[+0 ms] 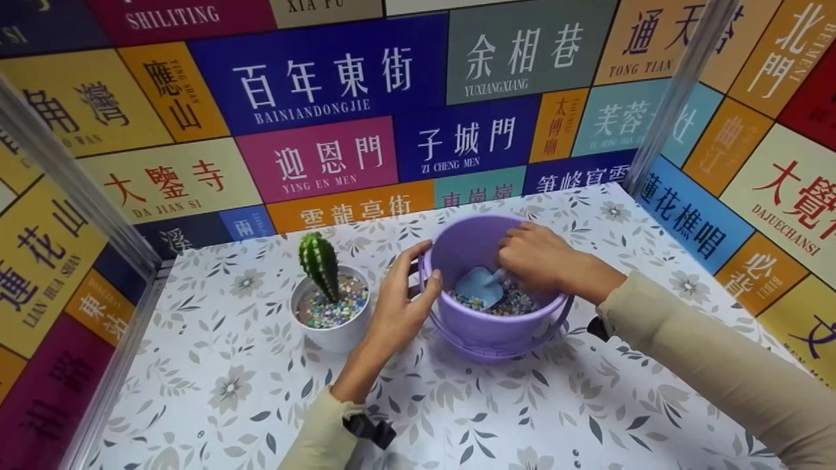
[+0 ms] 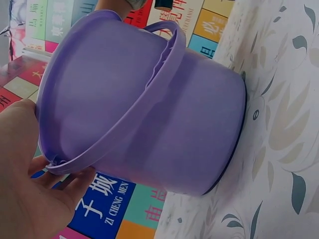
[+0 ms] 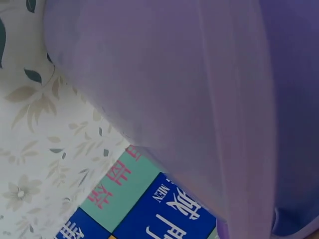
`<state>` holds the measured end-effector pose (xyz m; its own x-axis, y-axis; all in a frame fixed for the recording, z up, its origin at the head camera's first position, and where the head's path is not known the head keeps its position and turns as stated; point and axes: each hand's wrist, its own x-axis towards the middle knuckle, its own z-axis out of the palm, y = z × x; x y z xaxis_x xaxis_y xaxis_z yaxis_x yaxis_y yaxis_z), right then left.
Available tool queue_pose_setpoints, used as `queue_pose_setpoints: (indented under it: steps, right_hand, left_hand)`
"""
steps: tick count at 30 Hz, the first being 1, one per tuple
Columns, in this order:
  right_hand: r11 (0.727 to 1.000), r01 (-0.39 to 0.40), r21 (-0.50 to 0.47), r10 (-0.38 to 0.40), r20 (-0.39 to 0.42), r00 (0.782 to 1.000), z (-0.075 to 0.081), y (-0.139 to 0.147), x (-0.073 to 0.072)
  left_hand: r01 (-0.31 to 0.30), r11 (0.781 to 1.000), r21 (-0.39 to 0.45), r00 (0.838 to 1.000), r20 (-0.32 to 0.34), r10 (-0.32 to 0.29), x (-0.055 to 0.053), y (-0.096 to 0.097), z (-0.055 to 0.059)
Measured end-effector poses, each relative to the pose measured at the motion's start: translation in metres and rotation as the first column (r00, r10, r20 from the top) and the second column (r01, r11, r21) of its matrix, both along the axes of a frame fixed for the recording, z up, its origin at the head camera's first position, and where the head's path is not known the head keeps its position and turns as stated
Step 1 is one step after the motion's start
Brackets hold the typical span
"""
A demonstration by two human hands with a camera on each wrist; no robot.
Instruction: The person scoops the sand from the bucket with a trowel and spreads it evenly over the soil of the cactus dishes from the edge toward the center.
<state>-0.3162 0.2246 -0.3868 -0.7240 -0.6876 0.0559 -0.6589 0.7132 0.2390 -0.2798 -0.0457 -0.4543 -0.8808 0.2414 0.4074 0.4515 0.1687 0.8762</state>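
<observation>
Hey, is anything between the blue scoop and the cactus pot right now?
Yes. The blue scoop is down inside the purple bucket, so the bucket's wall stands between. The left hand, at the rim, is also between bucket and cactus pot.

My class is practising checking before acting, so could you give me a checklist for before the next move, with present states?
1. Right hand holding the light-blue toy shovel: ok.
2. Shovel loaded with pebbles: not ok, its visible face looks bare.
3. Left hand steadying the purple bucket: ok, it grips the rim.
4. Bucket handle clear of the opening: ok, lowered outside.
5. Bucket upright on the tabletop: ok.
6. Cactus firmly anchored in its white pot: cannot tell; it leans slightly.
</observation>
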Motion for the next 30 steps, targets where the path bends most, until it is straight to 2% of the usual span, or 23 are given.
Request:
queue_pose_setpoints:
  steps: [4, 9, 19, 30]
  right_hand:
    - [1.000, 0.010, -0.017, -0.008, 0.116, 0.993, 0.0023, 0.0003, -0.0010]
    - [0.998, 0.052, -0.018, -0.046, 0.262, 0.964, 0.0038, 0.0004, -0.0010]
    - [0.999, 0.047, -0.016, -0.043, 0.198, 0.979, -0.0002, -0.0017, -0.0006]
    - [0.998, 0.065, -0.010, -0.059, 0.290, 0.955, 0.0041, 0.0004, -0.0026]
  left_hand:
    - [0.005, 1.000, -0.004, 1.000, 0.016, -0.005, 0.0004, -0.0012, 0.0013]
    - [0.016, 1.000, 0.005, 1.000, 0.018, -0.017, 0.0005, -0.0010, 0.0024]
    - [0.017, 1.000, 0.019, 1.000, 0.024, -0.018, 0.0000, -0.0004, 0.0026]
    - [0.022, 0.999, 0.031, 0.999, 0.031, -0.023, 0.0010, -0.0004, 0.0029]
